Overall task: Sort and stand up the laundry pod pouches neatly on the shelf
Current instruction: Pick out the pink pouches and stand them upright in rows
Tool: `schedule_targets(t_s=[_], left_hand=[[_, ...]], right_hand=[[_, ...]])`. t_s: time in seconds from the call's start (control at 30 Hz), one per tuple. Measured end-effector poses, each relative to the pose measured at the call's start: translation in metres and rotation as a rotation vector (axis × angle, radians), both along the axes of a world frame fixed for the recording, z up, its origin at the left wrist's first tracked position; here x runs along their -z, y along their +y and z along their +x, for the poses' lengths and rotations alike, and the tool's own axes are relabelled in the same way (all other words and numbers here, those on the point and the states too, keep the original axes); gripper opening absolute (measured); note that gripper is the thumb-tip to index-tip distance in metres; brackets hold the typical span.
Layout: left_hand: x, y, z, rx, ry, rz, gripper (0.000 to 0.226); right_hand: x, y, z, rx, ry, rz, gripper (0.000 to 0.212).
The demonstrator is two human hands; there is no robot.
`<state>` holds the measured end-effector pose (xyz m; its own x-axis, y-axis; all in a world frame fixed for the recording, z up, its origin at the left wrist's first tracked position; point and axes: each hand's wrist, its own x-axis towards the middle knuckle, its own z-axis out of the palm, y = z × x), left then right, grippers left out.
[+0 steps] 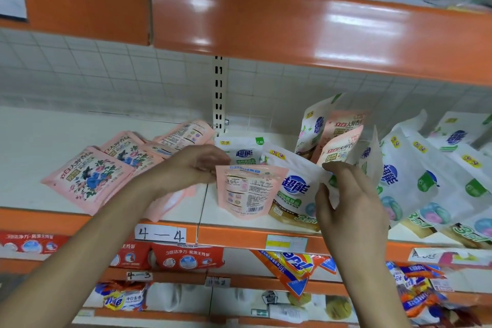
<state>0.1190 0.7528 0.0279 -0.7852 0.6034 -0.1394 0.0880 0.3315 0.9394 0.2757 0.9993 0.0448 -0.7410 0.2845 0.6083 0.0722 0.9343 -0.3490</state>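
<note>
Hands were apart, each closed on a pouch of its own. The left hand (197,165) pinched the top left corner of a pink pouch (245,194), which stood upright near the front of the shelf (234,238) with its printed back and barcode facing out. The right hand (348,194) gripped the right edge of a white pouch (292,186) bearing a blue logo, thumb on one side and fingers curled round the other. This pouch stood tilted just beside the pink one, partly behind it. Behind the two stood a small white pouch (243,152). Past the right hand, more pink pouches (343,130) leaned together, and further right a row of leaning white pouches (415,176) sloped toward the shelf's front. Left of the left forearm, flat pink pouches (87,178) lay overlapping on the shelf board, flowered faces up. A handwritten label (159,234) reading 4—4 was stuck to the orange shelf edge. Red bags (186,258) lay on the level below, and an orange upper shelf (292,24) crossed overhead
</note>
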Motion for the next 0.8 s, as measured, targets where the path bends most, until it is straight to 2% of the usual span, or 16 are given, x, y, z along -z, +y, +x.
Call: schedule_targets(t_s=[0.17,0.23,0.33,0.5,0.67,0.8], left_hand=[[0.001,0.019,-0.026,-0.165,0.041,-0.092,0.021],[0.012,0.028,-0.034,-0.212,0.083,-0.208,0.008],[0.022,0.042,-0.045,-0.225,0.194,-0.458,0.026],[0.021,0.066,-0.054,-0.161,0.343,-0.686,0.040],[0.028,0.075,-0.060,-0.103,0.388,-0.765,0.040],[0.025,0.072,-0.061,-0.182,0.355,-0.734,0.034]], right_hand=[[0.001,-0.004,0.003,-0.001,0.006,-0.021,0.042],[0.001,-0.005,0.004,-0.013,0.019,-0.041,0.042],[-0.002,-0.006,0.005,-0.031,0.063,-0.040,0.037],[-0.005,-0.009,0.007,-0.113,0.116,-0.067,0.031],[-0.007,-0.013,0.006,-0.215,0.157,-0.087,0.026],[-0.004,-0.017,0.006,-0.273,0.140,-0.107,0.025]])
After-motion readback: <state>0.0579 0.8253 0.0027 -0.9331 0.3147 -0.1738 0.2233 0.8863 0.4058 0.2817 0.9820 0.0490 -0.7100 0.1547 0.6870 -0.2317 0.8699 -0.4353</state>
